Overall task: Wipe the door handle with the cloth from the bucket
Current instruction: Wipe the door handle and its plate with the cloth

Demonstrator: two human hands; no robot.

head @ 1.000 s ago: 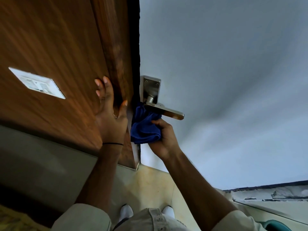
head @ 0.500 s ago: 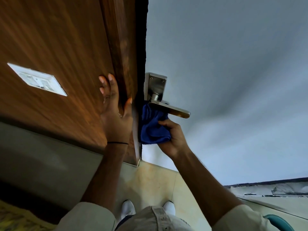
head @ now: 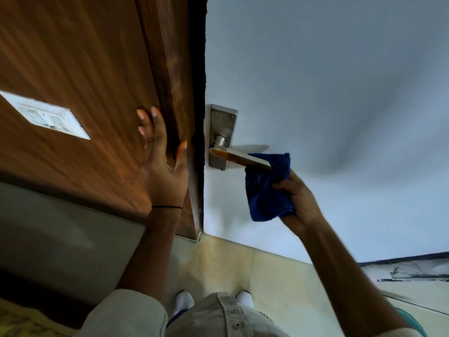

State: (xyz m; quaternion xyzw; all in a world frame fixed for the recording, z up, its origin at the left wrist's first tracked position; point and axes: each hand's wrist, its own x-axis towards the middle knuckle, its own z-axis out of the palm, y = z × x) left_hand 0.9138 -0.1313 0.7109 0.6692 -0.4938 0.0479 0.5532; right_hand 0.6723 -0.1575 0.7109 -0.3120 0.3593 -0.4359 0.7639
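Note:
A metal lever door handle (head: 233, 156) on a steel backplate (head: 222, 122) sticks out from the pale door. A folded dark blue cloth (head: 266, 190) wraps the lever's free end. My right hand (head: 297, 198) grips the cloth from below and to the right. My left hand (head: 161, 166) lies flat with spread fingers on the brown wooden frame (head: 97, 93), left of the handle, holding nothing. The lever's tip is hidden inside the cloth.
A white switch plate (head: 46, 115) sits on the wood panel at the left. Beige floor tiles (head: 218, 261) and my white shoes (head: 184, 300) show below. A teal rim (head: 413, 322), perhaps the bucket, peeks in at the bottom right corner.
My right hand has slid the cloth along the lever from the end near the backplate out to its free end. The left hand stays pressed on the wood.

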